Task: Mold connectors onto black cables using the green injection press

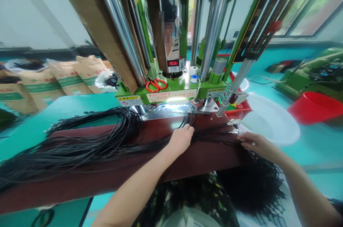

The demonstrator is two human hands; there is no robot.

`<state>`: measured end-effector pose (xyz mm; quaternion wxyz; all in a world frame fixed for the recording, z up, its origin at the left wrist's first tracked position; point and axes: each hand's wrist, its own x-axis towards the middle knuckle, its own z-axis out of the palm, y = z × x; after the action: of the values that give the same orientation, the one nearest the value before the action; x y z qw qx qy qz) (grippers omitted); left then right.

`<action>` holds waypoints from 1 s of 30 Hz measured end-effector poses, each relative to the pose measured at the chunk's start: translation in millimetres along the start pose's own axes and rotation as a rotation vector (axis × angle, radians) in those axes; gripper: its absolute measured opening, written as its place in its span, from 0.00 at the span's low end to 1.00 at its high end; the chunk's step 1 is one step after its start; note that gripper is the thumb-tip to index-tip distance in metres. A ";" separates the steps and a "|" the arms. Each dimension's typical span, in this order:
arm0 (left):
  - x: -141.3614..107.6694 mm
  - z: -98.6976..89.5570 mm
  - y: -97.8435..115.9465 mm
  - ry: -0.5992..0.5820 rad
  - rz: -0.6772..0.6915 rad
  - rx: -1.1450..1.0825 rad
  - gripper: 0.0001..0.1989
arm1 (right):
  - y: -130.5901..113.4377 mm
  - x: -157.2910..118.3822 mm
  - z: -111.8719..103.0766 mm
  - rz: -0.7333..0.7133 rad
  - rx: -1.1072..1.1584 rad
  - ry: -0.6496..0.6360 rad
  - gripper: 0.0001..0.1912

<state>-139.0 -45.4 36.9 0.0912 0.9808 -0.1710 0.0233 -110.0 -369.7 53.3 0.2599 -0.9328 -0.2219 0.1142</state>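
My left hand (181, 139) is closed around thin black cables at the middle of the dark red board (214, 155), just in front of the green press. A loop of cable (189, 114) rises from its fingertips toward the lit metal plate (166, 111). My right hand (250, 142) is at the board's right end, its fingers bent at the cable ends with small metallic connectors (234, 127); what its fingertips pinch is too small to make out. A large bundle of black cables (88, 148) lies across the board's left part.
Red-handled scissors (156, 85) and a blue-white roll (194, 78) lie on the green press (174, 85). Beyond the board's right end are a white basin (270, 119) and a red bucket (316, 108). A black cable pile (252, 187) hangs near my lap. Paper sacks (64, 78) stand at left.
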 end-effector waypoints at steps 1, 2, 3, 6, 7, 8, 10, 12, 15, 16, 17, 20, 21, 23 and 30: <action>-1.4 -1.7 -1.7 0.016 0.012 -0.031 0.07 | -6.1 3.6 4.6 -0.053 -0.078 0.031 0.11; -4.3 -4.0 -4.4 0.039 0.031 -0.070 0.07 | -13.0 8.1 10.3 -0.112 -0.148 0.056 0.11; -8.5 -6.6 -7.9 0.065 0.048 -0.111 0.07 | -20.6 13.5 16.7 -0.175 -0.205 0.074 0.11; -29.7 -15.3 -22.4 0.153 0.053 -0.197 0.08 | -45.2 32.1 37.3 -0.362 -0.305 0.101 0.13; -39.6 -17.8 -28.7 0.179 0.037 -0.209 0.08 | -53.1 38.1 42.9 -0.408 -0.333 0.099 0.14; -50.8 -20.1 -35.8 0.206 0.014 -0.216 0.08 | -60.4 43.5 47.1 -0.439 -0.368 0.093 0.14; -77.1 -23.6 -53.1 0.261 -0.045 -0.213 0.07 | -72.3 51.9 50.6 -0.461 -0.450 0.055 0.12; -107.9 -26.4 -73.7 0.333 -0.129 -0.176 0.07 | -80.3 57.4 48.4 -0.442 -0.529 0.024 0.10; -158.2 -30.6 -105.3 0.455 -0.278 -0.075 0.06 | -86.6 64.6 42.1 -0.432 -0.571 -0.013 0.12; -174.3 -32.0 -114.6 0.495 -0.330 -0.031 0.06 | -88.4 68.0 41.2 -0.446 -0.564 -0.035 0.16; -189.1 -33.3 -123.1 0.531 -0.382 0.020 0.06 | -90.7 72.2 41.3 -0.468 -0.542 -0.067 0.20; -221.7 -34.6 -144.8 0.591 -0.540 0.205 0.10 | -101.5 89.0 48.2 -0.539 -0.421 -0.166 0.21; -227.9 -34.0 -151.7 0.583 -0.579 0.259 0.14 | -106.4 95.1 52.0 -0.561 -0.379 -0.188 0.18; -233.4 -32.5 -166.5 0.532 -0.605 0.327 0.21 | -117.3 106.2 59.9 -0.609 -0.324 -0.213 0.15; -218.5 -58.7 -217.1 0.248 -0.363 0.150 0.18 | -144.2 115.8 77.5 -0.740 -0.376 -0.203 0.15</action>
<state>-271.6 238.8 40.6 0.0409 0.9891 0.0230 0.1394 -85.2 -170.7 54.2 0.0854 -0.8055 -0.5831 0.0620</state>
